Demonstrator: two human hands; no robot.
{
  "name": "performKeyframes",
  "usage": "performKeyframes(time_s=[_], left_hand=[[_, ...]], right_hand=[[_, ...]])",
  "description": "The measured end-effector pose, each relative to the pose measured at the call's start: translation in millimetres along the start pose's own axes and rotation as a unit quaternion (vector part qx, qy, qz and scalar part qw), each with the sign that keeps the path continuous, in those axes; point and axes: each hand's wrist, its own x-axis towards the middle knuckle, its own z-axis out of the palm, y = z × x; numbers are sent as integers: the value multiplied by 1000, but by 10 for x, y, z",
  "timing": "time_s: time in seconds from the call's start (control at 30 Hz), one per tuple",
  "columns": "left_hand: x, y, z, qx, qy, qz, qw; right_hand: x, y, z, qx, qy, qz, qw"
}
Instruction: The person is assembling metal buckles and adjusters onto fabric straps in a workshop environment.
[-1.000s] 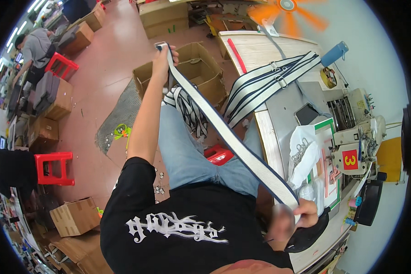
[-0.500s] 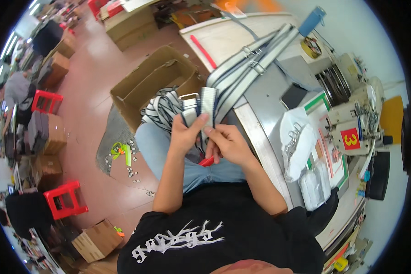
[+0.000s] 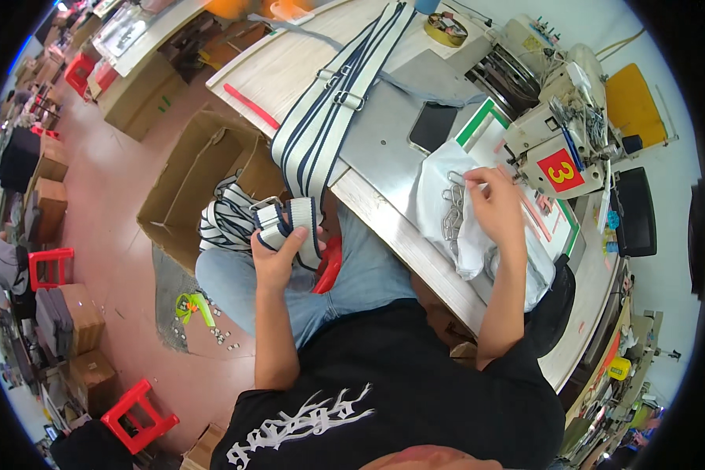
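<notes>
My left hand (image 3: 276, 258) grips a white strap (image 3: 301, 222) with navy edges, its loop folded over above my thumb. A metal buckle (image 3: 266, 205) is threaded on the strap beside my fingers. Over the table, my right hand (image 3: 495, 202) has its fingertips curled closed at the end of a wire buckle (image 3: 454, 178). Several more wire buckles (image 3: 452, 219) lie in a row on a white plastic bag (image 3: 429, 188). Long striped straps (image 3: 309, 141) run from the tabletop down toward my lap, with metal slides along them.
An open cardboard box (image 3: 176, 184) stands left of my knees, with bundled straps (image 3: 225, 215) at its near side. A sewing machine (image 3: 552, 160) is on the right, near a phone (image 3: 432, 127). A red object (image 3: 329, 266) rests on my lap. Red stools (image 3: 139, 415) stand on the floor.
My right hand has let go of the strap and moved right to the wire buckles on the bag. The left hand keeps the strap. The whole view has shifted to the right.
</notes>
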Motion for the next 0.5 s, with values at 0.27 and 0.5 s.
performKeyframes(time_s=[0.27, 0.5], left_hand=[[-76, -102, 178, -10, -1, -15, 1000], [-138, -77, 296, 100, -2, 11, 995]], right_hand=[[35, -26, 196, -139, -85, 7, 987], [-64, -475, 209, 279, -48, -22, 959]])
